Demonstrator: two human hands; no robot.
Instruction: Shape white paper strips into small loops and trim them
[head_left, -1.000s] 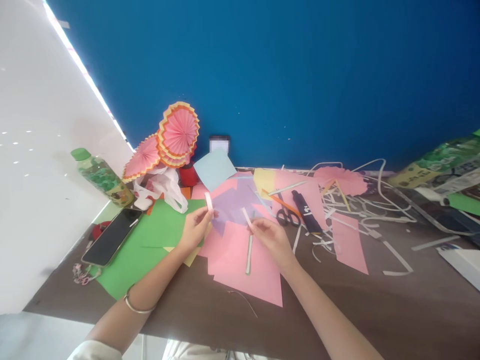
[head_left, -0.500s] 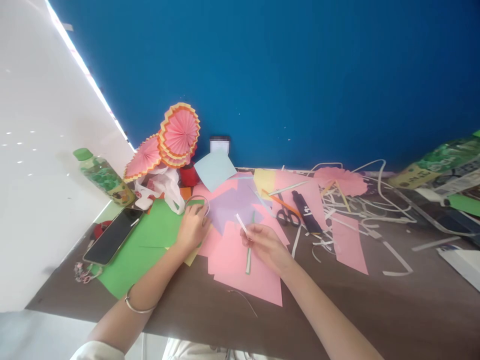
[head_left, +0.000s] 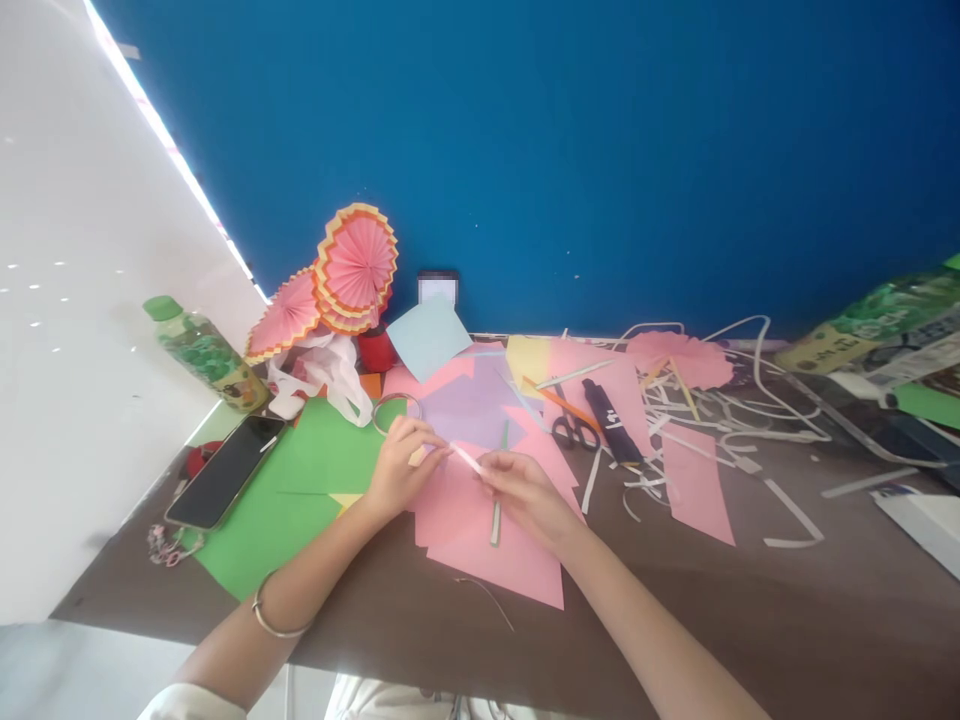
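Observation:
My left hand [head_left: 401, 468] and my right hand [head_left: 525, 490] meet over a pink paper sheet [head_left: 487, 540]. Both pinch the same short white strip [head_left: 466, 458], the left at its left end, the right at its right end. A thin ring of tape [head_left: 395, 408] lies on the table just behind my left hand, on the green sheet [head_left: 300, 480]. Another white strip [head_left: 496, 512] lies on the pink paper under my right hand. A bangle sits on my left wrist.
Black scissors [head_left: 574, 430] and a dark pen-like tool [head_left: 611, 425] lie right of my hands among several white paper strips [head_left: 720, 430]. A phone [head_left: 225, 470], a green-capped bottle [head_left: 202, 352] and pink paper fans [head_left: 352, 265] stand at the left. A blue wall rises behind.
My left hand held a strip up, then set the tape ring down on the table, and has now come right to grip the strip in my right hand.

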